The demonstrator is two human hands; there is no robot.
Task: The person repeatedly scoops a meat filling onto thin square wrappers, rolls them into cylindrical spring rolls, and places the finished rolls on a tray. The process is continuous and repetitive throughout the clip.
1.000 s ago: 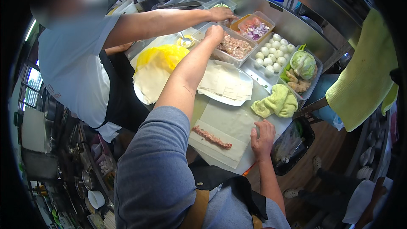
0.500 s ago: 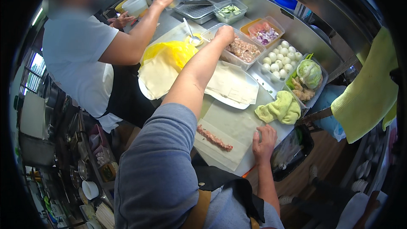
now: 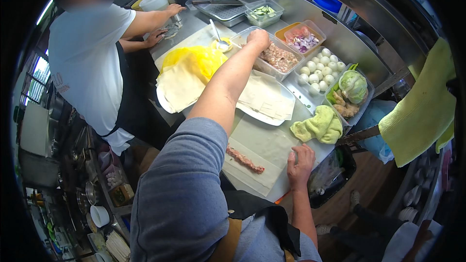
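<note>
My left hand (image 3: 258,40) reaches across the counter into a clear plastic container of ground meat (image 3: 278,57). Its fingers are curled down at the meat, and what they hold is hidden. At the counter's near right edge my right hand (image 3: 301,161) rests open, thumb apart, with nothing in it. Beside it a thin pale wrapper sheet (image 3: 266,171) lies flat, bearing a narrow strip of ground meat (image 3: 245,159). Stacked wrapper sheets (image 3: 266,96) sit on a white plate under my left forearm. More sheets (image 3: 180,85) lie to the left, partly under a yellow plastic bag (image 3: 196,60).
Along the back stand containers of sliced green vegetable (image 3: 263,11), chopped onion (image 3: 302,40), white eggs (image 3: 324,68) and cabbage with ginger (image 3: 353,86). A green cloth (image 3: 318,125) lies at right. A bowl with a spoon (image 3: 223,45) is left of the meat. A co-worker (image 3: 92,63) stands at left.
The co-worker's raised hand has come down to a container, and their other hand is on the counter. My left hand stays at the meat; my right hand has hardly moved.
</note>
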